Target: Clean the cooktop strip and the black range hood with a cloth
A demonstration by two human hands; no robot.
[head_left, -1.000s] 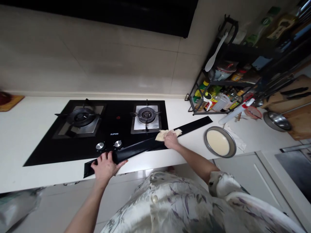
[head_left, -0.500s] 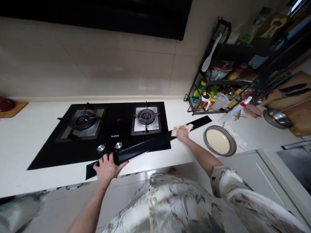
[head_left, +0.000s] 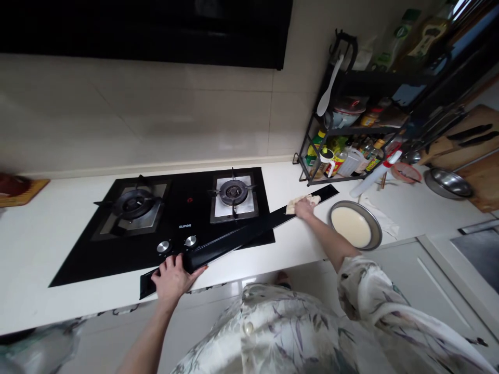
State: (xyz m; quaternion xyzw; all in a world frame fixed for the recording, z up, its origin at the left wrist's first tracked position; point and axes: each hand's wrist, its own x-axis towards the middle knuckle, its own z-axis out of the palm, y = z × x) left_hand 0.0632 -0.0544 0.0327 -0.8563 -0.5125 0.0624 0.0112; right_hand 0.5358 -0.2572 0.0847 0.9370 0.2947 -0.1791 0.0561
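A long, narrow black panel lies slantwise across the front of the black gas stove and the white counter. My left hand grips its near-left end, thumb along the front edge and fingers spread over the top. Toward the panel's far-right end, my right hand presses a crumpled cream cloth against the surface, fingers closed over it. Just right of that hand stands a round metal pan with pale, creamy liquid in it.
A black rack of bottles and jars stands against the wall at the back right. Near it are a clear tube with a red band, a pink bowl and a steel bowl. A dark range hood overhangs the stove.
My right hand and the cloth have slid along the panel toward its far-right end. My left hand keeps its hold on the near-left end. The view has shifted slightly.
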